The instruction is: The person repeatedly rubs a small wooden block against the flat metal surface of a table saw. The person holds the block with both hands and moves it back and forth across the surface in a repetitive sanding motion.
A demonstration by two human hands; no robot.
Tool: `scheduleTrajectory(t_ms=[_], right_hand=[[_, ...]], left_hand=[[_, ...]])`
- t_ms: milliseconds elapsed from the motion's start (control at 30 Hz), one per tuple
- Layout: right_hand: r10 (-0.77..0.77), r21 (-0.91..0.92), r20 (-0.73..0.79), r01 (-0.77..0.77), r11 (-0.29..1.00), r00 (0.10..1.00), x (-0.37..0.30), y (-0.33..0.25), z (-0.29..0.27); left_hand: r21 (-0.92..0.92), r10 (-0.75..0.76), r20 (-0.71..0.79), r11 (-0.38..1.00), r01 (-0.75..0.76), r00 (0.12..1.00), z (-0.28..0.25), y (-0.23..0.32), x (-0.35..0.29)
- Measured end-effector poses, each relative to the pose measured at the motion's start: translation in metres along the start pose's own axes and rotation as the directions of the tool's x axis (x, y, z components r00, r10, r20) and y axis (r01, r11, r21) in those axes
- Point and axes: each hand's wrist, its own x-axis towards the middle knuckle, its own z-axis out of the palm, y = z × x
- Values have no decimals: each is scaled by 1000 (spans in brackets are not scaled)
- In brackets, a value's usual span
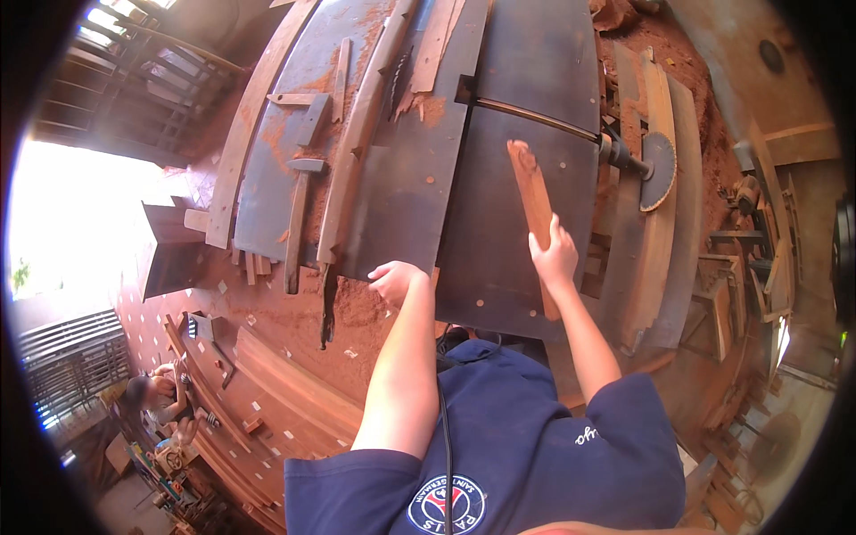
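Sawdusty workshop; centre of frame taken up by dark metal worktop [481, 267]. Wooden strip [532, 192], right of centre, gripped near lower part by right hand [555, 256], presumably for steering. Left hand [399, 282] placed at lower-centre edge, part-curled; whether anything is pinched cannot be told. Hammer [299, 216] laid left of wooden rail [349, 174], likely parked clear.

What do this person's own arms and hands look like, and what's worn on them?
The left hand and right hand are ordinary human hands without gloves, and no watch shows at either wrist. Short, loose navy sleeves leave the forearms bare. They belong to a navy shirt with a round badge; a thin black cable hangs down its front.
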Motion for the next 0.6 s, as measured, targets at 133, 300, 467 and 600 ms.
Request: scheduleTrajectory(t_ms=[133,300,467,600], right_hand=[[31,1,-54,-31,1000,998,72,-15,31],[32,26,-62,-31,999,998,77,-26,33],[50,6,-83,-50,999,995,27,-27,30],[40,24,2,-40,999,999,-51,-32,5]], left_hand=[[-41,-1,14,999,1,1000,3,8,-2],[6,-11,45,1000,10,999,13,5,2],[84,20,100,996,-28,995,8,5,3],[93,25,128,995,-37,991,-1,9,1]])
